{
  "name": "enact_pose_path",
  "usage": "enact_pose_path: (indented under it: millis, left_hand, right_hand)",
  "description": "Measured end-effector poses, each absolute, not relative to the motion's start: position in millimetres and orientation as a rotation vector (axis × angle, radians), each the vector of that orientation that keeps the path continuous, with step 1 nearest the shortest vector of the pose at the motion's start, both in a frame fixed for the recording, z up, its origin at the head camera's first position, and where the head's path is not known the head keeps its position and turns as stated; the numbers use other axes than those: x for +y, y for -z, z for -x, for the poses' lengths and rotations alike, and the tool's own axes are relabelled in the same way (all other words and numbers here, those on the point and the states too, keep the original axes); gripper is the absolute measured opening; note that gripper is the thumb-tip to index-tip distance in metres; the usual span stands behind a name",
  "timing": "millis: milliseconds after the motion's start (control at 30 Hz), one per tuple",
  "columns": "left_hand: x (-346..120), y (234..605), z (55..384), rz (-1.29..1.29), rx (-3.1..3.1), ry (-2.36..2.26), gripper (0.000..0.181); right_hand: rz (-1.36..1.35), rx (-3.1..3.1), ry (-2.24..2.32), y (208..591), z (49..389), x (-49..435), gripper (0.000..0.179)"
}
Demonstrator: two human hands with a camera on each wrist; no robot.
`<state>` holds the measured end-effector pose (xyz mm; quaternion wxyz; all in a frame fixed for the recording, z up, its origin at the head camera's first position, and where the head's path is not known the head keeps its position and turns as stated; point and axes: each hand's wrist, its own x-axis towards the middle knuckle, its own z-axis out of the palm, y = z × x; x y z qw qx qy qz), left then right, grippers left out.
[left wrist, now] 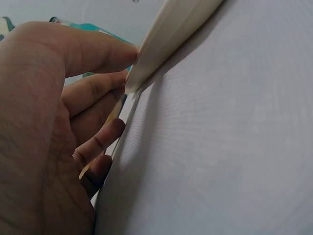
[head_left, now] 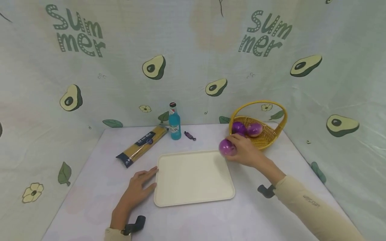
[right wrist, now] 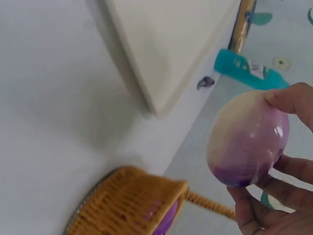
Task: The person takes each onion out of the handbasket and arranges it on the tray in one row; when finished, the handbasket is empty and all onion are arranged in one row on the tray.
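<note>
In the head view my right hand [head_left: 245, 150] holds a glossy, round purple-and-white vegetable [head_left: 227, 147] above the far right corner of a cream tray [head_left: 194, 179]. The right wrist view shows the thumb on one side of this vegetable [right wrist: 249, 139] and the fingers curled on the other. Behind the hand stands a yellow wicker basket [head_left: 266, 137] with several similar purple vegetables [head_left: 254, 130] in it. My left hand [head_left: 137, 187] lies at the tray's left side, fingers extended, fingertips at its rim [left wrist: 146, 58].
Beyond the tray, a pasta packet [head_left: 143, 144] lies at the left, next to an upright blue bottle [head_left: 175, 125]. A small purple wrapped candy [head_left: 190, 135] lies right of the bottle. Printed cloth [head_left: 193, 43] hangs behind the table.
</note>
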<state>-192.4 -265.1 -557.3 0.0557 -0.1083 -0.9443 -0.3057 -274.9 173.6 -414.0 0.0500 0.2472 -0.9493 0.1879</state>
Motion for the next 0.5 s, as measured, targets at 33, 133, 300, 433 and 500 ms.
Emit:
enact_pose_path:
  millis: [33, 133, 300, 433, 500]
  left_hand:
    - [-265.4, 557.5, 192.7, 0.332, -2.86, 0.93, 0.056]
    - [-265.7, 558.0, 193.5, 0.347, -2.849, 0.93, 0.056]
    - [-265.1, 557.4, 193.7, 0.335, -2.848, 0.958, 0.056]
    - [-265.1, 556.0, 192.9, 0.31, -2.86, 0.97, 0.057]
    - [-265.1, 554.6, 192.3, 0.302, -2.871, 0.97, 0.057]
  right_hand:
    - [-0.77, -2.885, -0.581, 414.6, 274.7, 168.5, 0.072]
    - [-0.811, -2.872, -0.587, 416.4, 274.1, 153.5, 0.071]
    - [-0.865, -2.87, -0.57, 420.7, 274.5, 129.0, 0.07]
    - [-0.921, -2.86, -0.569, 425.8, 275.0, 111.7, 0.069]
    - [-0.936, -2.858, -0.576, 427.7, 274.9, 104.2, 0.069]
